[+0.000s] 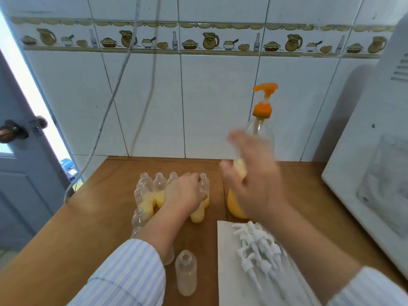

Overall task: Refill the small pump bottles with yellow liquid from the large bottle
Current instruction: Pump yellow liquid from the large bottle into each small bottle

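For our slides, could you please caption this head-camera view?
Left hand grips a small bottle as the blurred right hand reaches toward the large pump bottle.

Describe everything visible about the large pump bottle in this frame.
The large bottle is clear plastic with an orange pump head and collar, its dip tube visible inside. It stands upright at the back of the wooden table, near the tiled wall, right of the small bottles. Yellow liquid fills only its lower part. The blurred right hand, fingers spread, covers its middle; whether they touch is unclear.
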